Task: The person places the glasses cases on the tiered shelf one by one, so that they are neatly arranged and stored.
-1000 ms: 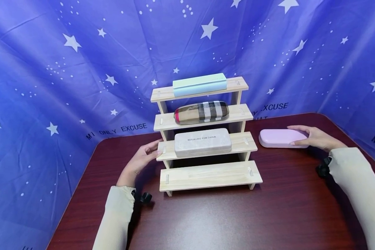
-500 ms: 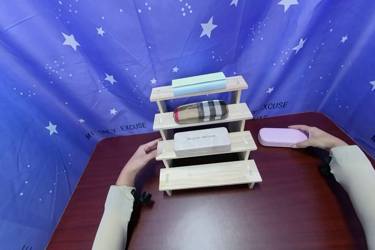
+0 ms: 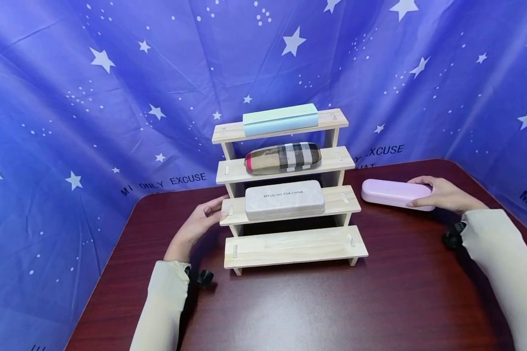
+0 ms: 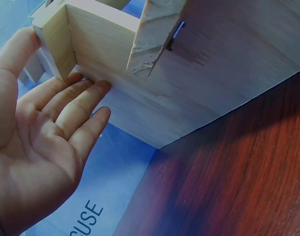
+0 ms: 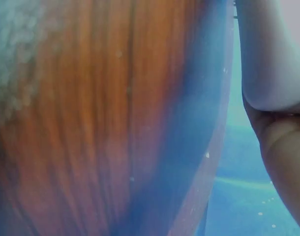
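On the right of the table, my right hand (image 3: 443, 195) grips the right end of a lilac glasses case (image 3: 391, 192), thumb at the front and fingers behind. The right wrist view shows part of that case (image 5: 278, 49) at its right edge, with a finger against it. My left hand (image 3: 197, 224) holds the left end of a stepped wooden rack (image 3: 290, 246). In the left wrist view, its thumb and fingers lie on either side of a plank end (image 4: 56, 44). A grey glasses case (image 3: 285, 200), a checked case (image 3: 283, 158) and a pale blue-green case (image 3: 281, 119) lie on the upper steps.
The dark red wooden table (image 3: 281, 312) extends in front of the rack and to both sides. A blue curtain with stars (image 3: 158, 73) hangs close behind the table and along its sides.
The lilac case has turned slightly in my right hand, its right end swinging nearer to me and its left end shifting a little left. My left hand stays on the rack.
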The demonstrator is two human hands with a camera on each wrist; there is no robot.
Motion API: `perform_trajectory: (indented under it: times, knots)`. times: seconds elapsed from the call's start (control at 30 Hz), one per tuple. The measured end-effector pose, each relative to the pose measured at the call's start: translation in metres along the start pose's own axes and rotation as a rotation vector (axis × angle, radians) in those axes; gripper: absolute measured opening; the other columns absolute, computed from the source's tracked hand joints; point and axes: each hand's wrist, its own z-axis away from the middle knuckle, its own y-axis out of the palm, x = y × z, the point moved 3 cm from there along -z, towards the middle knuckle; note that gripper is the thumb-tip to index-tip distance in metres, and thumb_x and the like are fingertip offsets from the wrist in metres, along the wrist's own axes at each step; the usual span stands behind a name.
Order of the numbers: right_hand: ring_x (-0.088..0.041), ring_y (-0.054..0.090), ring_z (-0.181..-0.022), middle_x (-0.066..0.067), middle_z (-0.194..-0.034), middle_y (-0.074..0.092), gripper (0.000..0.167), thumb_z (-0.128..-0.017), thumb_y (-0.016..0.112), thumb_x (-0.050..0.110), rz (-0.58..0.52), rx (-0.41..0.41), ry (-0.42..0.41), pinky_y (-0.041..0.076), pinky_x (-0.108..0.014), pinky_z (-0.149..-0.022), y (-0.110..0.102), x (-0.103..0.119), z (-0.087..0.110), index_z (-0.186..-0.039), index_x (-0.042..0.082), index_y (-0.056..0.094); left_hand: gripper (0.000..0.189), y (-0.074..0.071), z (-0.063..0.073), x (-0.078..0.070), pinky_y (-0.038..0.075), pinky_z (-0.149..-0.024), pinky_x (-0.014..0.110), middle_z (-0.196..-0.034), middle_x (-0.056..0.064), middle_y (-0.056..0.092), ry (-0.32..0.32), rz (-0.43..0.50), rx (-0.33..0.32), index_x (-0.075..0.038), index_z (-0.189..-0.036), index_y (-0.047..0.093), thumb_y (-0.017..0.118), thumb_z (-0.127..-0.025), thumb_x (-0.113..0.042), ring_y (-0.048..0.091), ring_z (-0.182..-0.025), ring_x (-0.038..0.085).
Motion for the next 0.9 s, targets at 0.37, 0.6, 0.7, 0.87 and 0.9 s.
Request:
perform_trajectory:
  times: [0.37, 0.6, 0.7, 0.87, 0.9]
  knots:
    - [-0.001, 0.051, -0.079, 0.018, -0.088, 0.059, 0.054, -0.069, 0.080, 0.007, -0.046, -0.108, -0.012, 0.041, -0.015, -0.067, -0.017, 0.010, 0.006, -0.117, -0.004, 0.057, 0.055, 0.001, 0.001, -0.002, 0.045, -0.089, 0.020, -0.135, 0.031, 0.044, 0.011, 0.006, 0.005, 0.007, -0.141, 0.036, 0.055, -0.090, -0.003, 0.057, -0.102, 0.004]
    - [0.002, 0.046, -0.082, 0.028, -0.091, 0.052, 0.057, -0.075, 0.079, 0.020, 0.025, -0.133, 0.029, 0.036, -0.015, -0.068, -0.036, 0.028, 0.014, -0.124, 0.003, 0.054, 0.055, 0.001, 0.001, -0.001, 0.046, -0.088, 0.020, -0.134, 0.032, 0.044, 0.016, 0.008, 0.004, 0.008, -0.141, 0.035, 0.055, -0.091, -0.003, 0.057, -0.101, 0.004]
    - [0.001, 0.046, -0.082, 0.028, -0.092, 0.052, 0.058, -0.077, 0.077, 0.021, 0.019, -0.127, 0.046, 0.036, -0.017, -0.068, -0.044, 0.036, 0.019, -0.126, 0.006, 0.052, 0.055, 0.002, 0.001, -0.001, 0.046, -0.087, 0.020, -0.133, 0.032, 0.045, 0.012, 0.004, 0.001, 0.008, -0.141, 0.035, 0.054, -0.091, -0.002, 0.058, -0.100, 0.004]
    - [0.000, 0.047, -0.081, 0.024, -0.090, 0.055, 0.056, -0.078, 0.077, 0.018, 0.006, -0.133, 0.044, 0.037, -0.017, -0.067, -0.056, 0.054, 0.025, -0.127, 0.011, 0.051, 0.055, 0.001, 0.001, 0.000, 0.046, -0.087, 0.020, -0.133, 0.032, 0.045, 0.010, 0.003, -0.001, 0.009, -0.141, 0.034, 0.054, -0.091, -0.001, 0.057, -0.100, 0.004]
    - [0.000, 0.047, -0.081, 0.024, -0.090, 0.056, 0.056, -0.077, 0.077, 0.018, 0.010, -0.140, 0.038, 0.037, -0.017, -0.066, -0.058, 0.059, 0.026, -0.127, 0.013, 0.052, 0.055, 0.001, 0.001, 0.000, 0.046, -0.087, 0.020, -0.133, 0.032, 0.045, 0.009, 0.003, -0.002, 0.009, -0.141, 0.034, 0.054, -0.090, -0.001, 0.057, -0.100, 0.004]
